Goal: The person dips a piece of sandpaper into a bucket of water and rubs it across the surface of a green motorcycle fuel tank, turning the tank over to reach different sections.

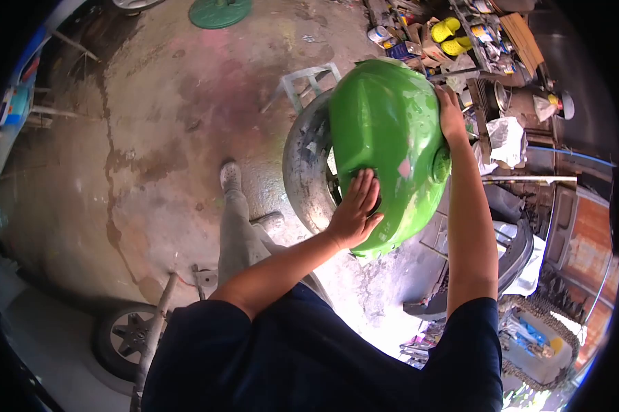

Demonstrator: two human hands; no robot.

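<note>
A large green curved panel (pixel 385 130), glossy with pale patches and a pinkish spot, rests on a worn grey tire (pixel 299 165). My left hand (pixel 356 211) lies on the panel's lower left part, over a dark recess, fingers stretched and close together. At the panel's upper right edge is my right hand (pixel 451 117), its fingers bent over the rim; the tips are partly hidden. A round green piece (pixel 442 165) sits on the panel's right side, below my right hand. Part of a metal frame (pixel 309 81) shows behind the tire.
Shelves with cans, boxes and yellow clogs (pixel 456 46) stand at upper right. A green round base (pixel 220 12) is on the concrete floor (pixel 165 137). A wheel (pixel 126 341) and a pole (pixel 160 323) are at lower left. A long chain (pixel 563 329) lies at lower right.
</note>
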